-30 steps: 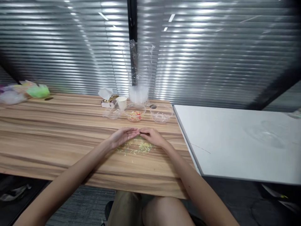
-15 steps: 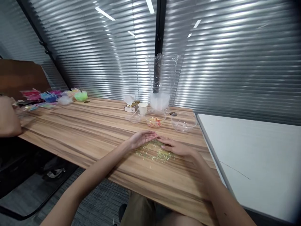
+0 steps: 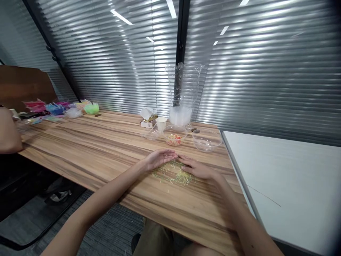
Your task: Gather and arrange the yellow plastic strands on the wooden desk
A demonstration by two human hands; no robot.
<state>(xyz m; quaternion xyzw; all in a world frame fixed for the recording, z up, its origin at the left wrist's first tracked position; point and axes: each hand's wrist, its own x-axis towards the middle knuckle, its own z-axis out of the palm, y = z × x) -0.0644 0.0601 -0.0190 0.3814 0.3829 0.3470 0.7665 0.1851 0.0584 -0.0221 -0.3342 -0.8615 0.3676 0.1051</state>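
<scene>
Loose yellow-green strips (image 3: 182, 177), thin and short like cut straws or shreds, lie scattered in a heap on the wooden table (image 3: 87, 142). My left hand (image 3: 159, 159) rests on edge at the heap's far left side, fingers stretched out and palm turned toward the strips. From the right, my right hand (image 3: 197, 168) reaches over the heap, palm down with fingers extended. The fingertips of both hands meet or nearly meet behind the strips. Neither hand grasps anything. Some strips are hidden under my right hand.
Behind my hands stand a clear bowl with red and yellow bits (image 3: 174, 139), another clear bowl (image 3: 207, 140), a paper cup (image 3: 161, 124), a tissue box (image 3: 148, 122) and stacked bowls (image 3: 180, 116). Colourful packets (image 3: 55, 108) and another person's arm (image 3: 10, 131) are left. A white table (image 3: 287, 177) adjoins right.
The view has shifted slightly. My hands keep nearly the same pose around the strips, and the heap looks almost unchanged.
</scene>
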